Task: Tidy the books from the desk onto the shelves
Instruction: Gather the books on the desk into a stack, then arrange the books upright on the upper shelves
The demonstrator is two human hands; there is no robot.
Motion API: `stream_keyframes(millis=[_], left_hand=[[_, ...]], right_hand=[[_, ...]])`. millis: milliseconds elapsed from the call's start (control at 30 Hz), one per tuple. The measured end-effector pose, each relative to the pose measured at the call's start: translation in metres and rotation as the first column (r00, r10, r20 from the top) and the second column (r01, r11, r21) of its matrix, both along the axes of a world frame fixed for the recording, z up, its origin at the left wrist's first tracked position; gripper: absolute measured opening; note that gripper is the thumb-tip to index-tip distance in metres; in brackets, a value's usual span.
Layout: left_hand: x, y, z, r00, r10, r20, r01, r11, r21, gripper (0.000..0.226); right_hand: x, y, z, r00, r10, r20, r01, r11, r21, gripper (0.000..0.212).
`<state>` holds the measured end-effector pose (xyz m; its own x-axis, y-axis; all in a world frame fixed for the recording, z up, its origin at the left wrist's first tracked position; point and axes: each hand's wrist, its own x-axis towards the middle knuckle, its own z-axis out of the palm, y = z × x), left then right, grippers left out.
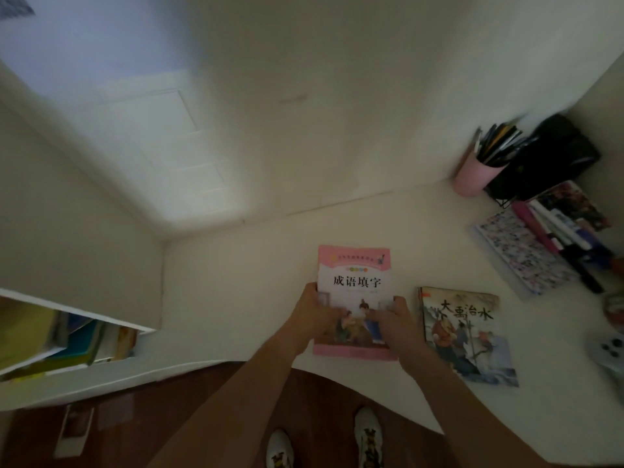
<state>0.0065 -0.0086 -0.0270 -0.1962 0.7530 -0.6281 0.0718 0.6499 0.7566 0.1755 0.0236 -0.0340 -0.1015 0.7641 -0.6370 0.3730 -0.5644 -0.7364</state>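
Shelf books point(81, 336) too blurred to read; a white object point(609, 349), perhaps a controller, is cropped.

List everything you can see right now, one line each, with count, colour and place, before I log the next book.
pink book: one, pink and white cover, on the desk centre, held by both hands
picture book: one, grey-blue painted cover, flat on the desk right of the pink book
patterned book: one, speckled multicolour, flat on the desk at right
book row: several, mixed colours, at the desk's right edge
pen cup: one, pink, back right corner, full of pens
black object: one, beside the pen cup, too blurred to identify
shelf: one, white, lower left, holding books
desk: one, white
shoes: two, white, on the floor
left hand: fingers grip the pink book
right hand: fingers grip the pink book
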Motion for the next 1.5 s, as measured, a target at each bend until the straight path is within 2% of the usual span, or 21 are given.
stream_keyframes(millis=[67,167,200,267,333,367,433,467,533,667,733,867,900,1000,1033,1167,1233,1300,1367,1433,1500], left_hand=[[0.011,-0.002,0.004,0.973,-0.108,-0.204,0.09,0.991,-0.097,0.044],[0.014,-0.009,0.011,0.792,-0.33,-0.514,0.254,0.943,-0.215,0.053],[0.011,-0.012,0.016,0.769,-0.346,-0.538,0.266,0.938,-0.223,0.054],[-0.005,-0.021,0.036,0.836,-0.308,-0.453,0.233,0.949,-0.214,0.065],[-0.029,-0.029,0.069,0.871,-0.252,-0.421,0.199,0.966,-0.167,0.07],[-0.044,-0.033,0.089,0.873,-0.21,-0.439,0.169,0.977,-0.132,0.066],[-0.073,-0.038,0.137,0.857,-0.119,-0.502,0.11,0.993,-0.047,0.053],[-0.087,-0.04,0.162,0.845,-0.074,-0.53,0.087,0.996,0.0,0.048],[-0.109,-0.044,0.213,0.82,0.001,-0.572,0.057,0.995,0.083,0.041],[-0.146,-0.052,0.327,0.76,0.214,-0.614,0.01,0.94,0.341,0.037],[-0.158,-0.062,0.381,0.685,0.338,-0.645,0.035,0.869,0.493,0.034],[-0.165,-0.099,0.471,0.493,0.621,-0.61,0.105,0.653,0.75,0.031],[-0.163,-0.112,0.49,0.436,0.672,-0.598,0.126,0.612,0.78,0.03],[-0.162,-0.143,0.526,0.385,0.774,-0.503,0.117,0.5,0.858,0.022],[-0.164,-0.15,0.53,0.343,0.808,-0.479,0.121,0.467,0.876,0.022],[-0.192,-0.178,0.541,-0.019,0.931,-0.365,0.23,0.359,0.904,0.022],[-0.213,-0.194,0.548,-0.157,0.909,-0.385,0.223,0.413,0.883,0.035],[-0.24,-0.212,0.553,-0.234,0.858,-0.457,0.219,0.505,0.835,0.05],[-0.27,-0.234,0.558,-0.235,0.819,-0.524,0.172,0.566,0.806,0.064],[-0.303,-0.257,0.569,-0.203,0.795,-0.571,0.075,0.595,0.801,0.077],[-0.336,-0.275,0.581,-0.21,0.766,-0.607,0.002,0.621,0.783,0.088]], right_hand=[[0.002,-0.005,-0.002,0.985,0.036,0.166,-0.025,0.997,-0.069,0.021],[0.002,-0.009,0.0,0.932,0.105,0.347,-0.11,0.994,-0.006,0.033],[0.005,-0.011,0.003,0.918,0.11,0.381,-0.127,0.992,0.02,0.039],[0.01,-0.014,0.021,0.884,0.114,0.453,-0.148,0.988,0.04,0.037],[0.013,-0.017,0.047,0.89,0.069,0.451,-0.104,0.993,0.052,0.016],[0.009,-0.018,0.064,0.894,0.064,0.443,-0.116,0.989,0.09,0.014],[-0.014,-0.017,0.105,0.903,0.104,0.416,-0.205,0.957,0.205,0.037],[-0.032,-0.015,0.132,0.915,0.126,0.383,-0.239,0.934,0.264,0.041],[-0.073,-0.01,0.19,0.936,0.179,0.304,-0.295,0.869,0.396,0.037],[-0.151,-0.003,0.327,0.974,0.2,0.106,-0.216,0.68,0.7,0.029],[-0.17,-0.015,0.394,0.975,0.22,0.021,-0.144,0.561,0.815,0.028],[-0.18,-0.05,0.487,0.959,0.278,-0.048,-0.036,0.292,0.956,0.027],[-0.18,-0.06,0.501,0.958,0.282,-0.059,-0.017,0.26,0.966,0.024],[-0.182,-0.084,0.527,0.96,0.275,-0.058,0.003,0.197,0.98,0.015],[-0.183,-0.091,0.53,0.96,0.275,-0.05,-0.003,0.186,0.983,0.014],[-0.202,-0.12,0.543,0.942,0.334,0.014,-0.049,0.096,0.994,0.017],[-0.222,-0.137,0.555,0.908,0.417,0.042,-0.067,0.044,0.997,0.021],[-0.248,-0.154,0.57,0.876,0.476,0.077,-0.081,-0.012,0.997,0.026],[-0.277,-0.168,0.585,0.857,0.499,0.131,-0.106,-0.079,0.991,0.029],[-0.305,-0.177,0.602,0.851,0.492,0.183,-0.116,-0.165,0.98,0.033],[-0.332,-0.179,0.619,0.864,0.444,0.238,-0.126,-0.268,0.955,0.041]])
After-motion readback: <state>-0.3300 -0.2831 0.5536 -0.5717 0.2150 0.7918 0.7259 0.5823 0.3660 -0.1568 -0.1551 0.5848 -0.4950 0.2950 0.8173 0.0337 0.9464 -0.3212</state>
